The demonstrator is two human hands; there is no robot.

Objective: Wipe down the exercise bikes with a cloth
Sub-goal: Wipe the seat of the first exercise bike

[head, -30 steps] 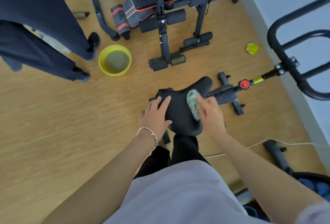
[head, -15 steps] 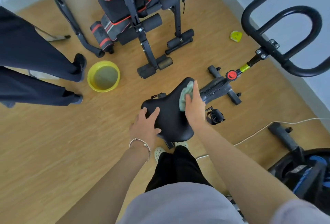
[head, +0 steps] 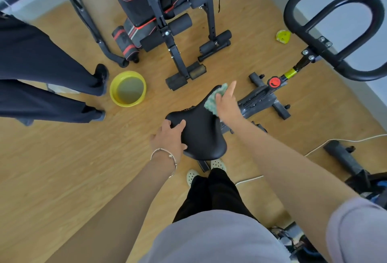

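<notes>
The exercise bike's black saddle (head: 201, 132) fills the middle of the view, seen from above. My right hand (head: 227, 105) presses a green cloth (head: 213, 98) against the saddle's narrow front end. My left hand (head: 170, 139), with a bracelet at the wrist, rests on the saddle's left rear edge with fingers spread over it. The bike's black handlebar (head: 333, 17) loops at the upper right, above a red knob (head: 274, 82) on the frame.
A yellow basin (head: 128, 88) of murky water sits on the wood floor at the left. Another person's dark-trousered legs (head: 46, 86) stand beside it. A black weight bench (head: 167, 17) stands behind. A white cable (head: 335, 143) runs across the floor at the right.
My right hand slid the cloth forward along the saddle from its middle to its narrow front tip. My left hand stayed on the rear left edge. The view tilted up.
</notes>
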